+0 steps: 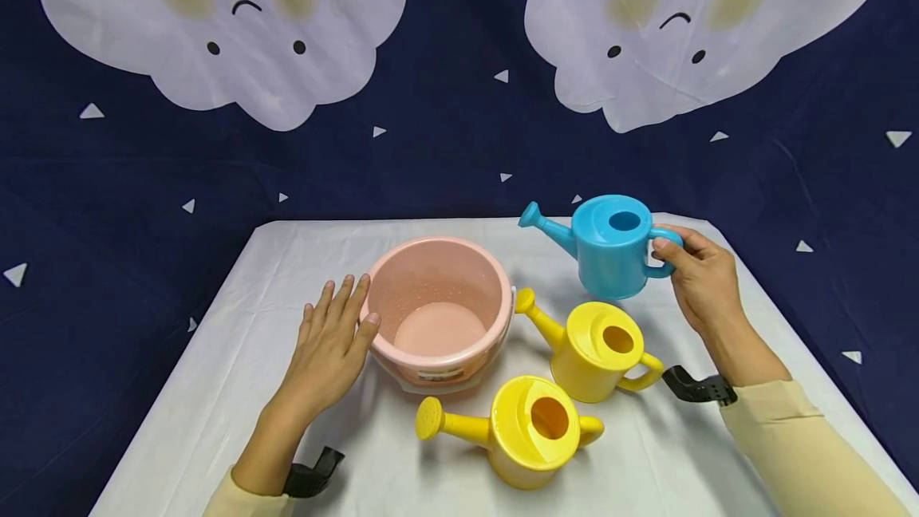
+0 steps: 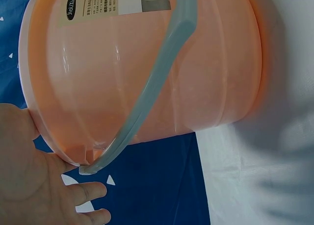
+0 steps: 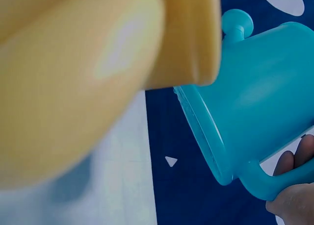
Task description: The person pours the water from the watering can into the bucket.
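My right hand (image 1: 707, 278) grips the handle of a blue toy watering can (image 1: 610, 262), thumb over the handle. The can hangs upright above the table with its spout to the left; its underside shows in the right wrist view. At the rim of a pink bucket (image 1: 467, 367) lies my left hand (image 1: 326, 353), fingers straight, touching its left side. In the left wrist view the bucket's grey handle (image 2: 147, 97) hangs down along its wall. Two yellow watering cans stand on the table: one (image 1: 585, 361) below the blue can, another (image 1: 517, 445) nearer me, both spouts pointing left.
A white cloth covers the table (image 1: 201, 421). Behind it hangs a dark blue curtain (image 1: 445, 158) with clouds and small triangles. Black wrist mounts (image 1: 692, 385) sit on both forearms. The yellow can nearest the right arm looms large in the right wrist view.
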`<action>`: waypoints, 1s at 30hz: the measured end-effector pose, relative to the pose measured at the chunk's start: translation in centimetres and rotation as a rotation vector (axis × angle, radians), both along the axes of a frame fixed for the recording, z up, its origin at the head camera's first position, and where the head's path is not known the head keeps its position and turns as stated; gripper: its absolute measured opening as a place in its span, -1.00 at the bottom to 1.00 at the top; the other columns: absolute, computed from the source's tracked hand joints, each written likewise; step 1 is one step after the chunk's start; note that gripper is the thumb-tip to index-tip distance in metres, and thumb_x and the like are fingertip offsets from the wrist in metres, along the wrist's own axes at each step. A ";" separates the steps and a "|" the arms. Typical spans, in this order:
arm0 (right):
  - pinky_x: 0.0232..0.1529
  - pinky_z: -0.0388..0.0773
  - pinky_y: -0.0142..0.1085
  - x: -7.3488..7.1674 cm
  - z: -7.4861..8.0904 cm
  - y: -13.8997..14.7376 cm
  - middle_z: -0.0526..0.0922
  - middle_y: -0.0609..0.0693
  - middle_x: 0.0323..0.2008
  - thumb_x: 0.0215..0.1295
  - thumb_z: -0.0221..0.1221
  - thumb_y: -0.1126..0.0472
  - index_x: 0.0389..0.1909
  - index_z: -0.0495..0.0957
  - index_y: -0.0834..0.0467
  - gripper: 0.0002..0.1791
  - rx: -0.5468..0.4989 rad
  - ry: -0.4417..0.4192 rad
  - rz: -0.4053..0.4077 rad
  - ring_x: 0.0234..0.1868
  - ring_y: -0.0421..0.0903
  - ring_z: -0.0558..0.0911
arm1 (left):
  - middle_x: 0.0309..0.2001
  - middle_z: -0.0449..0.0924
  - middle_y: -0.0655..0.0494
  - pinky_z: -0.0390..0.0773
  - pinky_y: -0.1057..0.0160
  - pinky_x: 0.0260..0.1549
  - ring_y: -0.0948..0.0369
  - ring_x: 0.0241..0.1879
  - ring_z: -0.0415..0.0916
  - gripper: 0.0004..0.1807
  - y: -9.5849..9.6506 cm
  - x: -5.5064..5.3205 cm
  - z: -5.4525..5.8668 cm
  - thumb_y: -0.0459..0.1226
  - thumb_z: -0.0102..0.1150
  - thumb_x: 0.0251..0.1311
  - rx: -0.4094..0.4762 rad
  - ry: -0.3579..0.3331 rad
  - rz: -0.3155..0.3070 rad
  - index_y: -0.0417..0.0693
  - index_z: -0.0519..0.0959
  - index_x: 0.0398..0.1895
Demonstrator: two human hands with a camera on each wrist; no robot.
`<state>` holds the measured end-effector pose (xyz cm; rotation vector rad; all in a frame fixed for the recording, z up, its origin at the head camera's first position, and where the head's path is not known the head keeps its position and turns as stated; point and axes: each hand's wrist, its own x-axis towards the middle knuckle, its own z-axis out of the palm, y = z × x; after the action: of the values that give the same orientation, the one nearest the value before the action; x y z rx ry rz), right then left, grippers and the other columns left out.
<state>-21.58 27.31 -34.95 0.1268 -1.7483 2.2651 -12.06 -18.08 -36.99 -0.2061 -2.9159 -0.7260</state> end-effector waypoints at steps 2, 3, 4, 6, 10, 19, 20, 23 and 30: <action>-0.11 0.51 -0.53 0.1 0.3 -0.1 0.68 -0.09 -0.27 0.15 0.25 0.39 -0.19 0.65 0.25 -0.81 -0.002 0.004 0.002 -0.22 -0.18 0.53 | 0.51 -0.13 -0.10 -0.31 -0.30 0.36 -0.12 0.51 -0.36 -0.36 0.0 0.0 0.0 0.13 -0.46 0.43 -0.002 0.002 0.000 0.20 -0.13 0.51; -0.11 0.51 -0.53 0.2 0.4 -0.2 0.68 -0.09 -0.27 0.15 0.25 0.39 -0.18 0.65 0.26 -0.80 -0.005 0.006 0.004 -0.22 -0.18 0.54 | 0.51 -0.13 -0.10 -0.31 -0.30 0.36 -0.12 0.51 -0.36 -0.36 0.0 0.0 0.0 0.13 -0.46 0.43 -0.003 0.003 0.001 0.20 -0.12 0.51; -0.11 0.51 -0.52 0.2 0.6 -0.2 0.68 -0.09 -0.27 0.14 0.25 0.39 -0.18 0.65 0.26 -0.80 -0.002 0.007 0.002 -0.22 -0.18 0.54 | 0.51 -0.13 -0.10 -0.31 -0.30 0.36 -0.12 0.51 -0.35 -0.36 0.0 0.0 0.0 0.13 -0.46 0.43 -0.003 0.006 0.000 0.19 -0.12 0.51; -0.11 0.50 -0.52 0.4 0.9 -0.4 0.68 -0.10 -0.26 0.13 0.27 0.37 -0.17 0.65 0.26 -0.78 0.003 0.005 -0.001 -0.21 -0.18 0.53 | 0.51 -0.13 -0.10 -0.31 -0.30 0.36 -0.12 0.51 -0.35 -0.36 0.0 0.0 0.0 0.13 -0.46 0.43 -0.004 0.006 -0.001 0.19 -0.12 0.51; -0.10 0.49 -0.52 0.5 1.5 -0.6 0.68 -0.10 -0.22 0.11 0.29 0.35 -0.14 0.64 0.27 -0.74 0.031 0.011 -0.014 -0.17 -0.17 0.53 | 0.52 -0.14 -0.09 -0.31 -0.30 0.36 -0.12 0.51 -0.36 -0.35 0.0 0.0 0.0 0.14 -0.46 0.43 -0.004 0.002 -0.001 0.20 -0.12 0.51; -0.08 0.49 -0.51 1.0 2.6 -1.1 0.63 -0.07 -0.17 0.11 0.28 0.35 -0.15 0.65 0.27 -0.75 0.036 0.035 -0.001 -0.14 -0.15 0.51 | 0.52 -0.16 -0.08 -0.34 -0.29 0.37 -0.10 0.51 -0.38 -0.35 -0.1 -0.1 0.0 0.15 -0.46 0.43 0.004 -0.008 0.000 0.21 -0.13 0.51; -0.08 0.49 -0.50 1.1 2.7 -1.2 0.63 -0.07 -0.18 0.11 0.28 0.35 -0.15 0.65 0.28 -0.75 0.035 0.038 0.001 -0.15 -0.14 0.51 | 0.52 -0.16 -0.07 -0.34 -0.29 0.37 -0.09 0.52 -0.39 -0.35 -0.1 -0.1 0.1 0.15 -0.47 0.43 0.004 -0.009 0.000 0.21 -0.13 0.51; -0.08 0.49 -0.50 1.4 3.1 -1.4 0.64 -0.06 -0.21 0.11 0.28 0.36 -0.14 0.64 0.30 -0.74 0.033 0.041 0.012 -0.15 -0.14 0.51 | 0.52 -0.16 -0.07 -0.35 -0.28 0.37 -0.08 0.52 -0.40 -0.35 -0.1 -0.1 0.1 0.15 -0.47 0.42 0.006 -0.015 -0.001 0.23 -0.14 0.51; -0.11 0.50 -0.49 2.1 4.0 -2.1 0.67 -0.06 -0.22 0.13 0.26 0.38 -0.13 0.62 0.32 -0.74 0.019 0.042 0.047 -0.18 -0.14 0.52 | 0.52 -0.16 -0.08 -0.34 -0.29 0.37 -0.09 0.52 -0.39 -0.35 -0.1 0.0 0.1 0.15 -0.46 0.42 0.003 -0.012 -0.003 0.22 -0.14 0.51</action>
<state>-19.44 25.24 -30.93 0.2206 -1.7640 2.2616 -12.08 -18.18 -36.93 -0.2057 -2.9264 -0.7353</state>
